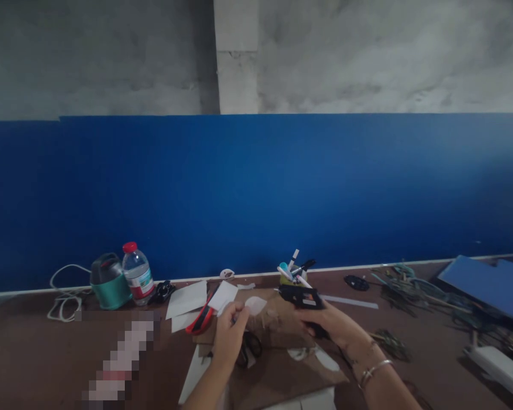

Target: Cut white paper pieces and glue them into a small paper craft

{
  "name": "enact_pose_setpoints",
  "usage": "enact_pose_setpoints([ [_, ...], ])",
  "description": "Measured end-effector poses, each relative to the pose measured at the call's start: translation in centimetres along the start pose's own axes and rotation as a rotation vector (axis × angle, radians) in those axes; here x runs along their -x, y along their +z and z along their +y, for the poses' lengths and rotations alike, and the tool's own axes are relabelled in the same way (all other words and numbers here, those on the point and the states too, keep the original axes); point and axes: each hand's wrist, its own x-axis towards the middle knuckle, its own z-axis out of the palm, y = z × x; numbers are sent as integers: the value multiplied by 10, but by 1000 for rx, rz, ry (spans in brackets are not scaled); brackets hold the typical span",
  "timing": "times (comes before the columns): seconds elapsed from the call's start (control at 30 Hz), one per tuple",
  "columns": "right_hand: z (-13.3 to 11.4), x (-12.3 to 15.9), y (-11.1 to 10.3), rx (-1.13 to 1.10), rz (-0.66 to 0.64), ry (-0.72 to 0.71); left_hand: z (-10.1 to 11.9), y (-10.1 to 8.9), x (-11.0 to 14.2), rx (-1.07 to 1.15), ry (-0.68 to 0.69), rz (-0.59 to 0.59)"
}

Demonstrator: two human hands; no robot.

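Note:
My left hand (231,333) pinches a small rounded white paper piece (255,305) above a brown cardboard sheet (277,381). To its right, my right hand (327,323) is wrapped round the grip of a black glue gun (301,296). The gun's nozzle points left, a short way from the paper piece. Black-handled scissors (253,343) lie on the cardboard beside my left hand, their blades hidden. Petal-shaped white paper cutouts (327,360) rest on the cardboard below my right wrist.
White paper sheets (188,299) and a red-and-black tool (202,320) lie left of the cardboard. Behind stand a pen holder (293,279), a bottle (139,279) and a teal container (111,290). Wire-like strands (406,290), a power strip (502,370) and blue panels (487,285) occupy the right.

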Motion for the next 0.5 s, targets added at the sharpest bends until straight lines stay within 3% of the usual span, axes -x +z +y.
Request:
enact_pose_setpoints([
  [0.1,0,-1,17,94,-18,-10,1,-1,0,-9,13,14],
  [0.23,-7,0,39,291,94,14,2,-2,-1,-26,55,21],
  [0.33,-14,3,50,387,165,-98,0,-2,-1,-37,74,23],
  [0.5,-16,5,52,464,139,-267,-1,-1,-2,-47,73,43],
])
